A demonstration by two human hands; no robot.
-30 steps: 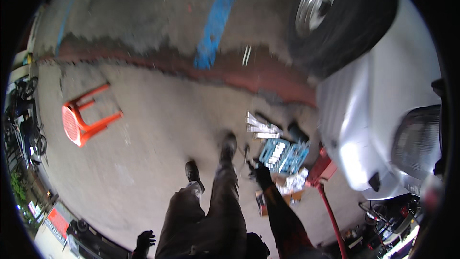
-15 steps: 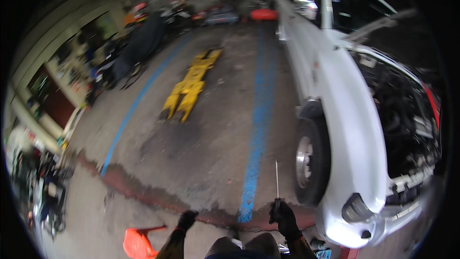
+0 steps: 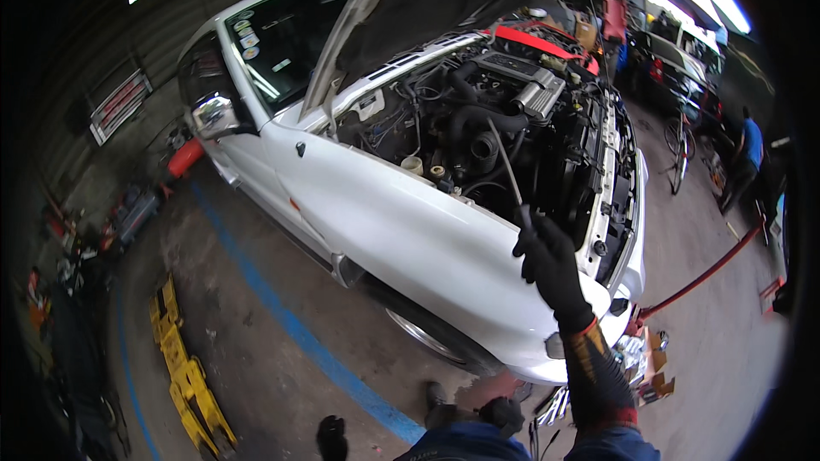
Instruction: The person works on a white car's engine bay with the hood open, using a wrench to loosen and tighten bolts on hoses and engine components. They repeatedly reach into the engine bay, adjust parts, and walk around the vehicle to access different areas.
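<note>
My right hand, in a black glove, is closed around a long-shafted screwdriver. The dark handle sits mostly inside the fist, and the thin metal shaft points up and away. In the picture the shaft crosses in front of the open engine bay of a white vehicle; whether the tip touches anything I cannot tell. Low at the bottom edge, away from the vehicle, hangs my left hand, also black-gloved. Its fingers are too dark and small to make out. Below my right hand is the white front fender.
A raised hood overhangs the engine. Beyond the bumper, a red bar slants above the floor near small boxes. Another person in blue is at the far right. A yellow metal ramp-like frame lies at left.
The view has swung right toward the engine bay. My right hand, still gripping the screwdriver, has risen from low near the front wheel to above the fender. My left hand stays low.
</note>
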